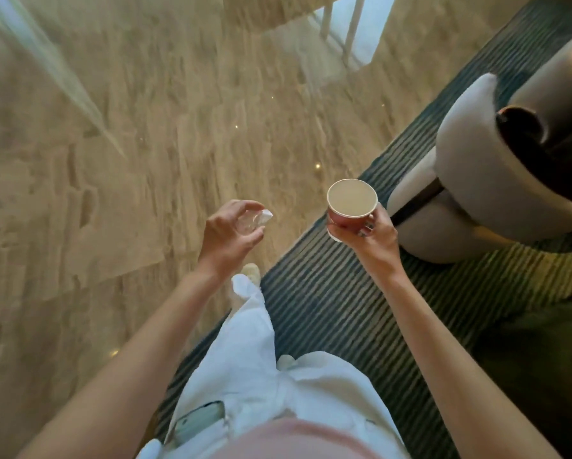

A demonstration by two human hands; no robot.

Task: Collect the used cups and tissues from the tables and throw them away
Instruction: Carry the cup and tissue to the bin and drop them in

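Note:
My right hand [372, 233] holds a red paper cup [351, 210] upright by its side; the cup's open mouth faces me and its inside looks beige. My left hand [231, 231] is curled around a crumpled white tissue [264, 216] together with something clear and glassy, held over the floor. Both hands are raised in front of my body, about a cup's width or two apart.
Beige marble floor [145, 144] spreads to the left. A dark striped carpet [327, 309] runs under my feet and to the right. A grey armchair [483, 180] stands on the carpet close to my right hand. White frame legs [351, 31] stand at the top.

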